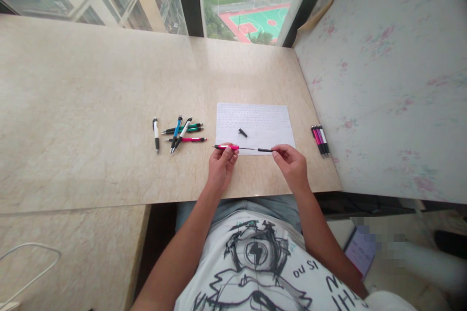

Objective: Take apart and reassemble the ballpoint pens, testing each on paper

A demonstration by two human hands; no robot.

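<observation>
My left hand (221, 163) is closed around a pink pen barrel (234, 147), its dark tip pointing left. From the barrel's right end a thin ink refill (264, 150) sticks out, clear near the barrel and black farther along. My right hand (292, 163) pinches the refill's far end between thumb and fingers. Both hands are over the lower edge of a written sheet of paper (255, 119). On that sheet lies a small black pen part (242, 132), apart from the hands.
Left of the paper lie a loose pile of pens (184, 132) and a separate white pen (156, 135). Several pens stand in a row (320, 141) by the right wall (383, 82). A window is behind the stone-patterned desk (91, 107). A white cable (36, 244) lies lower left.
</observation>
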